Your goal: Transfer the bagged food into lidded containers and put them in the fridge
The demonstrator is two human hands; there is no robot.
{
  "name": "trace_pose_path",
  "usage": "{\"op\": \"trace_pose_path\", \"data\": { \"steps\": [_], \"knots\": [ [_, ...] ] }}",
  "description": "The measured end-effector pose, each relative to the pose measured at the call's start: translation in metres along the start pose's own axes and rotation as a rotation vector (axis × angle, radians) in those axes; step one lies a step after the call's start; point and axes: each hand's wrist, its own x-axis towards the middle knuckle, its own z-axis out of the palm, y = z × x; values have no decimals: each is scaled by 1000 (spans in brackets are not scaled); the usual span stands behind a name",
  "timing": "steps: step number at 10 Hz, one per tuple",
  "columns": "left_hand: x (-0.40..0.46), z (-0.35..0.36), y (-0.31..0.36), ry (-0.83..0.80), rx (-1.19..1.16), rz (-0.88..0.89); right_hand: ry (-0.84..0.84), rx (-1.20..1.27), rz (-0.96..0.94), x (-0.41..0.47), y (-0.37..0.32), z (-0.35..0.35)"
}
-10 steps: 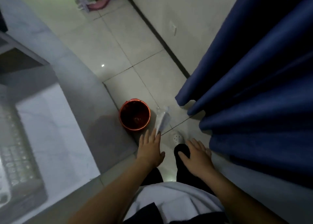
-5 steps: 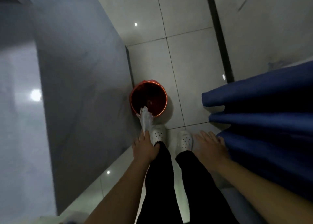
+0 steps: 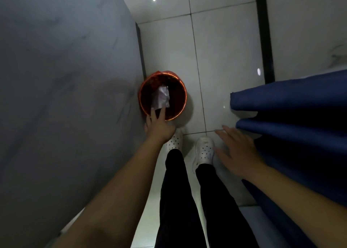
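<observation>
Head view, left to right: a grey marbled counter side (image 3: 65,97) fills the left. Beside it stands a red bin (image 3: 183,90), and the left hand (image 3: 159,127) reaches over its near rim, fingers straight, a crumpled clear plastic bag (image 3: 162,97) at the fingertips inside; whether it is released I cannot tell. Apparently an emptied bag, being binned. The right hand (image 3: 238,154) hangs relaxed, holding nothing, near a blue curtain (image 3: 291,107).

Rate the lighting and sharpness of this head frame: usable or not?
Head view: dim but usable; the bag over the red bin stays legible, small glare spots dot the floor tiles, the left hand looks slightly soft, and wide-angle distortion bends the edges.
</observation>
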Motion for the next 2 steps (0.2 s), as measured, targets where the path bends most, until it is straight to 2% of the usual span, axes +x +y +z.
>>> {"op": "trace_pose_path", "data": {
  "steps": [1,2],
  "knots": [
    [-72,-21,13,-6,-71,28,28,-104,40,-22,-24,-25],
    [-130,-42,22,72,-183,97,63,-54,27,-48,-46,-54]
  ]
}}
